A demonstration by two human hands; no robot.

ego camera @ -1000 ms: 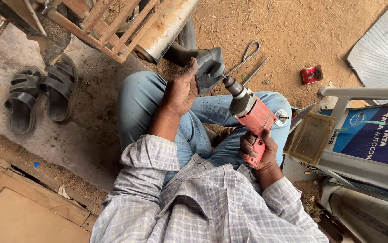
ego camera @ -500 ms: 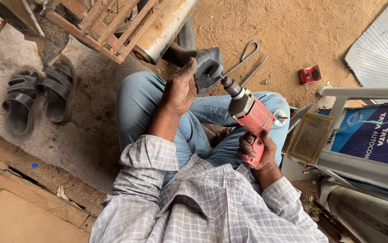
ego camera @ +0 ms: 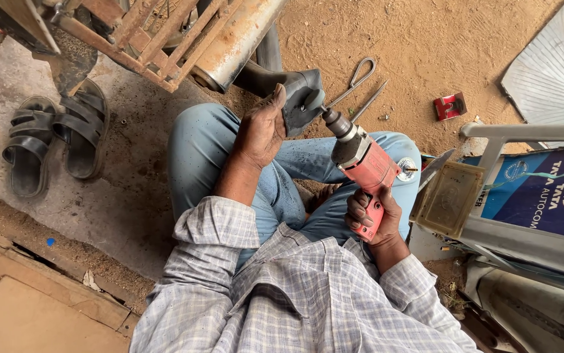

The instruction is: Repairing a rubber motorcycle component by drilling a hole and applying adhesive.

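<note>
Little moved, left hand (ego camera: pixel 260 131) still clasping black rubber piece (ego camera: pixel 300 101), right hand (ego camera: pixel 372 219) gripping red drill (ego camera: pixel 362 163)

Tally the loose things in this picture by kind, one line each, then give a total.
Power drill, pink, in the right hand: 1
Black rubber piece, held by the left hand: 1
Dark sandals: 2
Bent wire tool on the sand: 1
Small red box: 1
Total: 6
</note>
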